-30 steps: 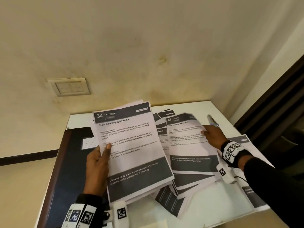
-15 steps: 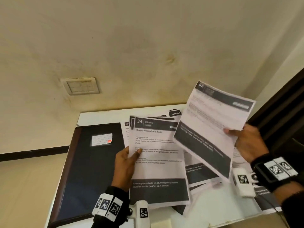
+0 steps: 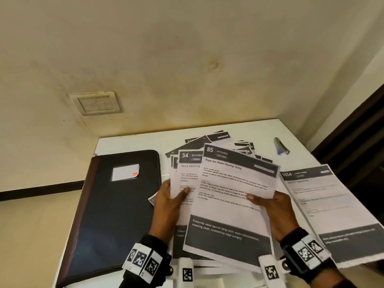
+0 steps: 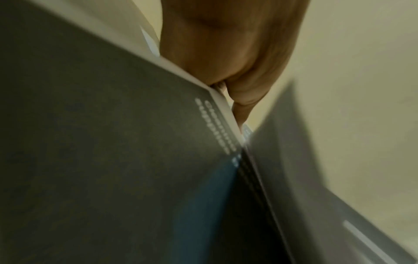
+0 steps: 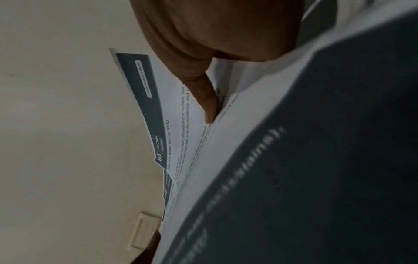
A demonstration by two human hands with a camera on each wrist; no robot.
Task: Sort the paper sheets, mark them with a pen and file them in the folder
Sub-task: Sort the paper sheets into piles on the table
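Observation:
My left hand (image 3: 172, 202) grips a stack of printed sheets topped by sheet 34 (image 3: 188, 173), thumb on its face; the left wrist view shows the stack's dark footer (image 4: 113, 160) against my palm. My right hand (image 3: 270, 206) pinches sheet 85 (image 3: 232, 196), headed "Wipe the Water Barrier Strip", which lies over the right part of that stack. In the right wrist view my thumb (image 5: 203, 96) presses on sheet 85 (image 5: 172, 125). A closed dark folder (image 3: 116, 215) with a white label lies on the left of the table. The pen (image 3: 281, 146) lies at the far right.
More sheets (image 3: 218, 138) are fanned out on the white table (image 3: 135, 144) behind my hands. Sheet 1654 (image 3: 324, 204) lies at the right, overhanging the table's edge. The table stands against a beige wall with a switch plate (image 3: 96, 103); a dark door frame (image 3: 353, 129) is at right.
My right hand lifted sheet 85 off the table pile, raised it, then brought it down onto the stack in my left hand. The left hand with its stack shifted right, uncovering the folder.

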